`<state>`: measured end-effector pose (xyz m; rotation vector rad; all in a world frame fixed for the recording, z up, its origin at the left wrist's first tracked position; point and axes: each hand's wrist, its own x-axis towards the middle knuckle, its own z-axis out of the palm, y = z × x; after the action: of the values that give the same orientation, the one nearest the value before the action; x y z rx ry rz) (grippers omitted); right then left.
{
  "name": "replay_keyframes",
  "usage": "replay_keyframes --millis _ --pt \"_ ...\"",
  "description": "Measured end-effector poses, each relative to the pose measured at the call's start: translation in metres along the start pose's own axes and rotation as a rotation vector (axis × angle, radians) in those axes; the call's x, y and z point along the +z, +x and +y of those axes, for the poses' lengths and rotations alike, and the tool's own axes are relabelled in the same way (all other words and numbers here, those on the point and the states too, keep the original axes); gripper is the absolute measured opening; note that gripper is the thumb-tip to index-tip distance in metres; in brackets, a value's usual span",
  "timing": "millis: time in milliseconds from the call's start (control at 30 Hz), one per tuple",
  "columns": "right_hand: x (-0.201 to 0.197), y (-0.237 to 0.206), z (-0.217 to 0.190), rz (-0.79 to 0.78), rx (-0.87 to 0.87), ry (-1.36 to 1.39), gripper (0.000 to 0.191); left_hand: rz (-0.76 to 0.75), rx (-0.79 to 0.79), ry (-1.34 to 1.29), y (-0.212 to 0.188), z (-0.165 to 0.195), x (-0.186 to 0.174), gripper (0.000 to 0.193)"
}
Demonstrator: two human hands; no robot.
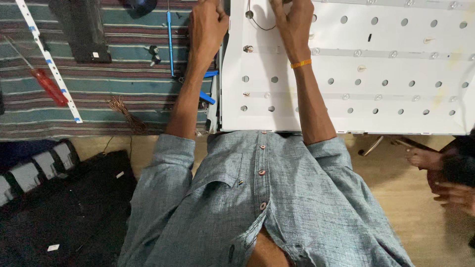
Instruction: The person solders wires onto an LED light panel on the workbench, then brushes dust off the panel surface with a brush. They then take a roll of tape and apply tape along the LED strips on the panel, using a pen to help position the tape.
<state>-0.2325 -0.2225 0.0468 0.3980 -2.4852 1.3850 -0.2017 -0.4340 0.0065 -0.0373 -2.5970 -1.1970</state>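
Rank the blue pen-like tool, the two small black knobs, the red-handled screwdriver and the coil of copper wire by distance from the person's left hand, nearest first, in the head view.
From the left hand:
1. Blue pen-like tool, just to its left on the striped cloth.
2. Two small black knobs, a little further left.
3. Coil of copper wire, lower left, near the cloth's edge.
4. Red-handled screwdriver, far left.

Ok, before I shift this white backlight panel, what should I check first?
1. Left hand at the panel's left edge: ok.
2. Right hand resting on the white backlight panel: ok.
3. Firm hold by the fingers: cannot tell, the frame's top edge crops them.
4. Thin wire loop away from the right hand: not ok, it lies right beside it.
5. Red-handled screwdriver off the panel: ok, it lies on the striped cloth.
6. Other person's hand off the panel: ok, it is below the lower edge.
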Motion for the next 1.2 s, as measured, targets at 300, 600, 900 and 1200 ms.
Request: replay_keyframes --millis 300,600,900,1200 --pt "0.003 -0.027 0.018 0.135 0.026 0.012 0.024 -0.088 -0.588 -0.543 -0.056 -0.05 -0.04 0.006" --pt "0.005 -0.037 0.018 0.136 0.044 0.004 0.02 0.123 -0.991 -1.224 -0.137 -0.072 -0.09 0.01" --pt "0.012 -0.044 0.017 0.125 -0.017 -0.076 0.017 0.307 -1.031 -1.62 -0.18 -0.081 -0.114 0.019" --pt "0.014 -0.05 -0.003 0.126 -0.094 -0.139 0.018 0.42 -0.906 -1.134 -0.187 -0.085 -0.108 0.01"
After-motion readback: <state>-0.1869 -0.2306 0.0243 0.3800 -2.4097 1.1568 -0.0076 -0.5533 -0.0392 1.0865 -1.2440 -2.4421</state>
